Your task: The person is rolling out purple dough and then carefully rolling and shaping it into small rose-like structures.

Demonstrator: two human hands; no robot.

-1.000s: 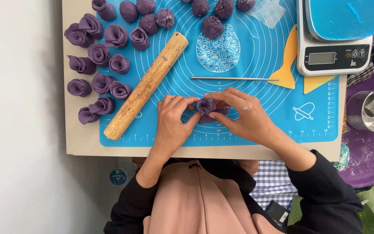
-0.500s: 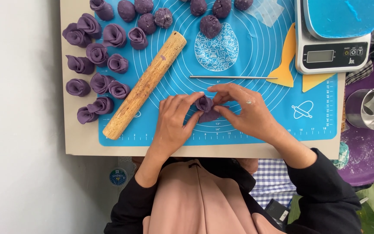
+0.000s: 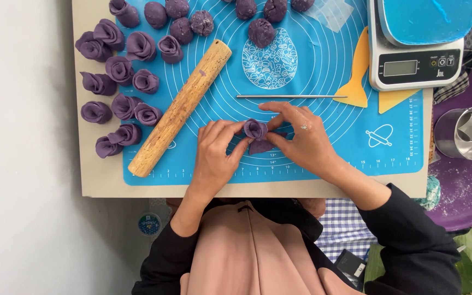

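Note:
Both of my hands meet over the near middle of a blue silicone baking mat [image 3: 323, 71]. Between their fingertips is a purple dough piece [image 3: 256, 131] rolled into a rose-like coil, with a flat flap of dough trailing below it. My left hand [image 3: 217, 150] pinches it from the left and my right hand [image 3: 301, 136] from the right. A wooden rolling pin [image 3: 180, 107] lies diagonally just left of my left hand. A thin metal rod [image 3: 290, 96] lies flat just beyond my right fingers.
Several finished purple dough roses [image 3: 121, 82] sit at the mat's left edge, and round purple dough balls [image 3: 192, 22] line the far side. A digital kitchen scale [image 3: 416, 60], yellow scrapers [image 3: 359, 76] and a metal cup [image 3: 465, 131] stand at the right.
The dough coil has been rolled tighter and stands more upright between my fingertips. Both hands stay in the same spot on the mat.

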